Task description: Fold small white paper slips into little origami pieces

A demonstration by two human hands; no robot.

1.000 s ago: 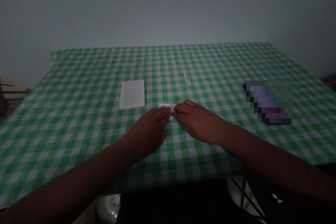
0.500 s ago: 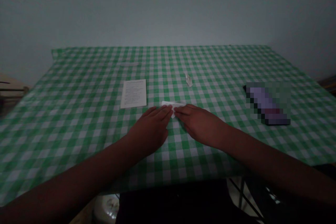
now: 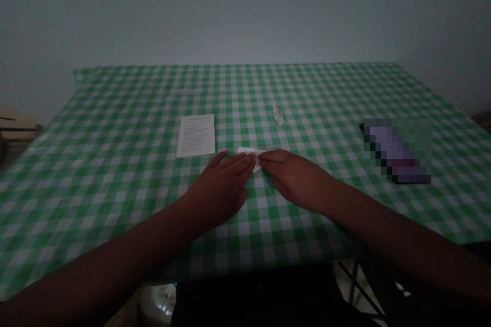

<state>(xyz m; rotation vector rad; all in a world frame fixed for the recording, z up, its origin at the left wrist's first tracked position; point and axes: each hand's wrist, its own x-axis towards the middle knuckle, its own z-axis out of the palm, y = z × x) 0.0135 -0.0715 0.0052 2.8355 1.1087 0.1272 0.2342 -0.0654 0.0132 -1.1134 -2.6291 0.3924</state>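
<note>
Your left hand (image 3: pixel 220 186) and right hand (image 3: pixel 297 180) lie flat on the bench (image 3: pixel 115 173), fingers (image 3: pixel 243 163) meeting on a small white paper (image 3: pixel 250 152), a printed sheet (image 3: pixel 196 135) just left

Table (image 3: pixel 95 173), covered by a green-and-white checked cloth (image 3: pixel 326 92). Four items are laid directly on the cloth. A white printed sheet (image 3: pixel 196 135) is seen left of centre, with a small folded white paper (image 3: pixel 249 152) near it at the middle. A small pale object (image 3: pixel 277 114) is placed farther back. A dark flat object (image 3: pixel 397 150), blurred out, is set well apart at the right.
</note>
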